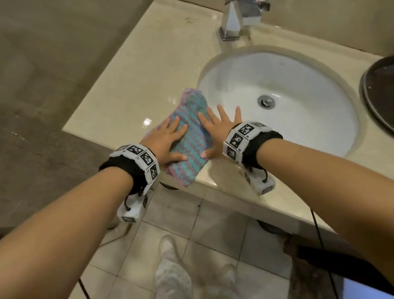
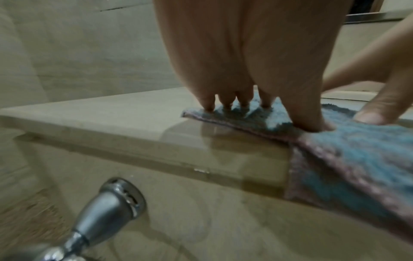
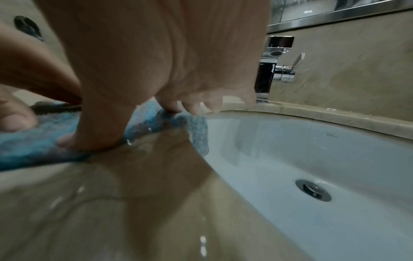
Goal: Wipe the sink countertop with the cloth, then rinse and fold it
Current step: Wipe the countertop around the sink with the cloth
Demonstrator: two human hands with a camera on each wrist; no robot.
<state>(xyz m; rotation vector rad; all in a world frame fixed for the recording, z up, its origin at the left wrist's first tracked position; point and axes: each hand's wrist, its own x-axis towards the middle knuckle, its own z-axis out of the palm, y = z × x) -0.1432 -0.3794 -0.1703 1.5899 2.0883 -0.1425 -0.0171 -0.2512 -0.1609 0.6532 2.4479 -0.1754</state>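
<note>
A blue and pink striped cloth [image 1: 190, 135] lies folded into a long strip on the beige countertop [image 1: 147, 76], left of the white sink basin [image 1: 281, 76]. Its near end hangs over the counter's front edge, and its far corner droops over the basin rim [image 3: 198, 130]. My left hand [image 1: 165, 143] lies flat on the cloth's left side with straight, spread fingers. My right hand [image 1: 218, 131] presses flat on its right side, thumb on the cloth [image 3: 29, 146] and the outer fingers over the basin rim. From the left wrist, fingertips [image 2: 225, 104] press the cloth [image 2: 357, 150].
A chrome faucet [image 1: 238, 12] stands behind the basin, whose drain [image 1: 266, 101] is open. A dark round tray [image 1: 393, 100] sits at the right edge of the counter. The counter surface looks wet. Below are floor tiles, a metal pipe fitting [image 2: 107, 206] and cables.
</note>
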